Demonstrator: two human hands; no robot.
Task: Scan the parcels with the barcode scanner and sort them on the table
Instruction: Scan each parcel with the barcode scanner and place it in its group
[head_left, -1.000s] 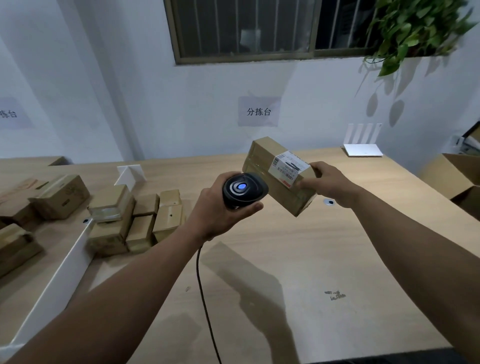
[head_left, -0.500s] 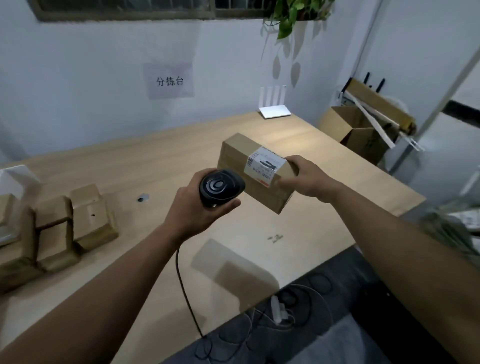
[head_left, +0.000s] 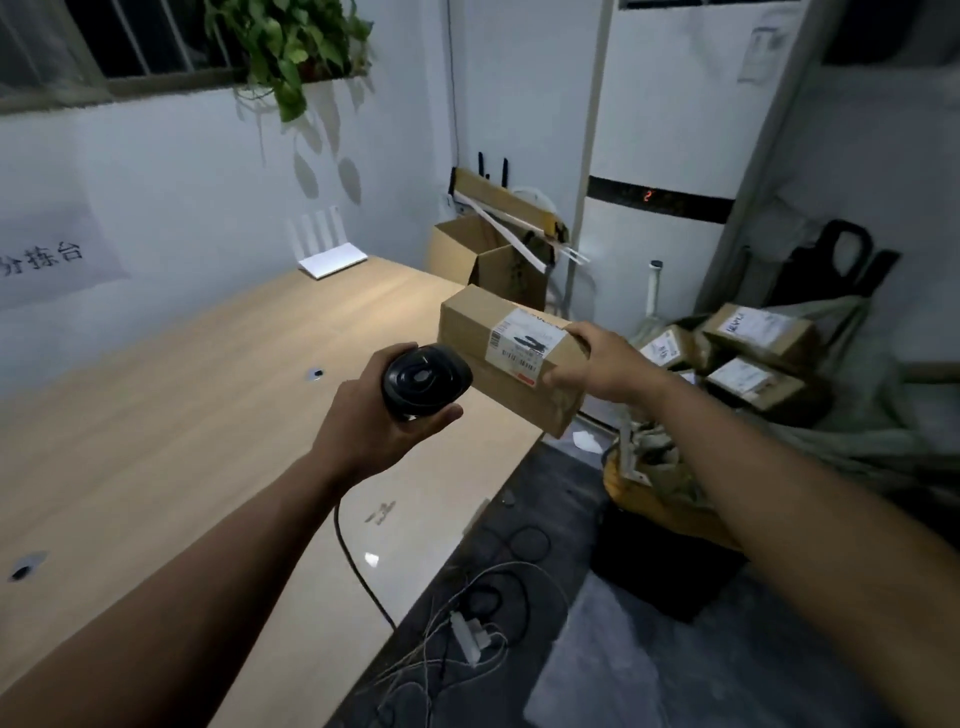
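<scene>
Centre of frame: the left hand (head_left: 374, 421) is wrapping the barcode scanner (head_left: 426, 382), fingers curled shut around its grip and thumb lying along the underside. The scanner's black cable (head_left: 358, 566) is trailing down over the near table (head_left: 156, 415) edge toward the lower middle. Just right of it, the right hand (head_left: 597, 366) is holding a brown parcel (head_left: 498, 353) by its right end, thumb on the near face and fingers over the top, pinching the carton in the air above the table's right edge. Its white label (head_left: 522, 343) is facing up and toward the camera.

Risks, as judged from this frame:
- The scanner head is sitting almost against the parcel's left end, and which way its window is facing cannot be told. If it is not aimed at the label, the read is likely failing.
- The label is lying partly under the thumb at its right edge; a covered code would give no read.
- The parcel is hanging on a one-ended grip, beyond the table edge. A slip would be dropping it to the floor among the loose wires (head_left: 467, 623) at lower centre.
- More parcels (head_left: 753, 353) are lying in a bag at right of frame; the cable could be snagging the table edge on a reach there.
</scene>
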